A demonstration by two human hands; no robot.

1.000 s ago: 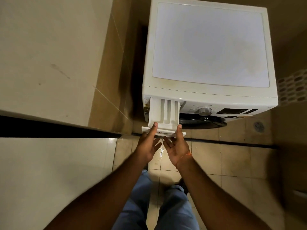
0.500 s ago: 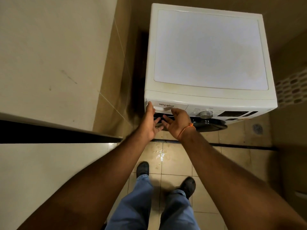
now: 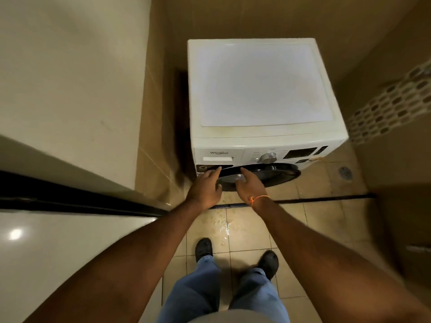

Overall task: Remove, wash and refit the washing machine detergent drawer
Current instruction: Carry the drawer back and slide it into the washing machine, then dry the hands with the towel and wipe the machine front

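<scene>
At the bottom of the frame a person's blue-trousered legs and dark shoes stand on a tiled floor (image 3: 326, 220), with a small wet patch (image 3: 222, 226) glinting just ahead of the feet. Both bare forearms reach up the middle of the picture. The left hand (image 3: 205, 190) is relaxed with fingers loosely extended, grasping nothing; its fingertips lie just under the machine's front panel, and contact cannot be made out. The right hand (image 3: 250, 185), with an orange thread at the wrist, is likewise released and empty, fingers spread in front of the dark round door (image 3: 275, 174).

Above the hands, centre of the frame, the detergent drawer (image 3: 218, 156) sits flush in the upper left corner of the washing machine (image 3: 261, 89) front, its branded face level with the panel, left of the program dial (image 3: 268, 158) and display. A floor drain (image 3: 345, 172) shows at the right edge.

Judging by the seated drawer, free hands and water on the floor, the refitting looks complete and little appears left beyond stepping away. Whether the drawer was actually washed cannot be confirmed from here.
</scene>
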